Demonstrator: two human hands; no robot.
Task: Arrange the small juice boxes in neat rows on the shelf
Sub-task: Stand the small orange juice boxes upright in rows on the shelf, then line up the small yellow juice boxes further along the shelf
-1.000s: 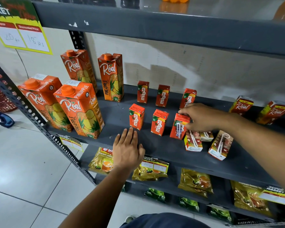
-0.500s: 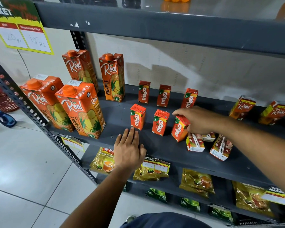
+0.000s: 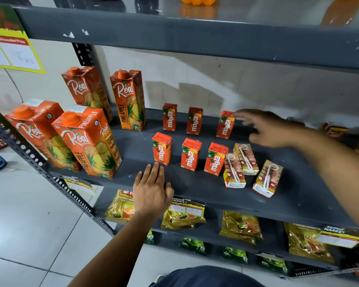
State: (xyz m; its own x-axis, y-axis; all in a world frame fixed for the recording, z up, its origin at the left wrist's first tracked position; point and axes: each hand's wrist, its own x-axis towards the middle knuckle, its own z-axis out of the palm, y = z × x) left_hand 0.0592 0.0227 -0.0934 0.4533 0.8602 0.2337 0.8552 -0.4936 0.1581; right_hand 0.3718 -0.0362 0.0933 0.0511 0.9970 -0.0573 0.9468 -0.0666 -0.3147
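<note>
Six small orange juice boxes (image 3: 191,154) stand upright on the grey shelf (image 3: 195,187), 2 rows of 3. Three more boxes (image 3: 234,172) lie flat at front-right, straw sides up, unaligned.

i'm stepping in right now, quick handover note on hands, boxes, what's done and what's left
Left hand: flat on the shelf front edge, holding nothing.
Right hand: open, empty, fingers near the back-row right Maaza box; blurred, so contact is unclear.
Done: six Maaza boxes stand upright, three in the back row, three in the front row.
Left: three boxes lying flat, straw side up, right of the front row. The back-row right box sits wider apart than its neighbours. More small boxes at far right, too blurred to judge.
</note>
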